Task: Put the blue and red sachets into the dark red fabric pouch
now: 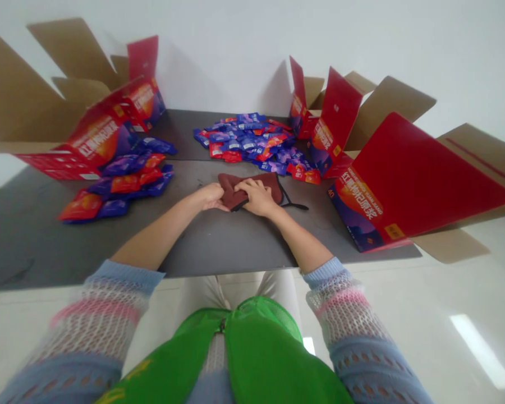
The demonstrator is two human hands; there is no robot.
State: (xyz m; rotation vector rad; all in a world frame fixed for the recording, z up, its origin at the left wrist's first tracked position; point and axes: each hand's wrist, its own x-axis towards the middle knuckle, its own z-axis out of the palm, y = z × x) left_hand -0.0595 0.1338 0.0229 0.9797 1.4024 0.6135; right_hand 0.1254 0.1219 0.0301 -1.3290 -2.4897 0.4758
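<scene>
A folded brown cloth (271, 180) with dark edging and a black strap lies on the grey table in front of me. At its left end, my left hand (212, 196) is closed with the cloth's edge in its fingers. My right hand (257, 196) grips the cloth from above, its fingers bent over the fabric and the thumb toward the left. The black strap (297, 206) trails off to the right of that hand. Just beyond the cloth is a loose heap of blue and red sachets (252, 140).
More sachets (122, 182) lie in rows at the left, before open red cartons (96, 137). On the right stand further open cartons, the nearest red carton (370, 196) leaning close to the table's front edge. A white wall (227, 56) rises behind the grey table (219, 241).
</scene>
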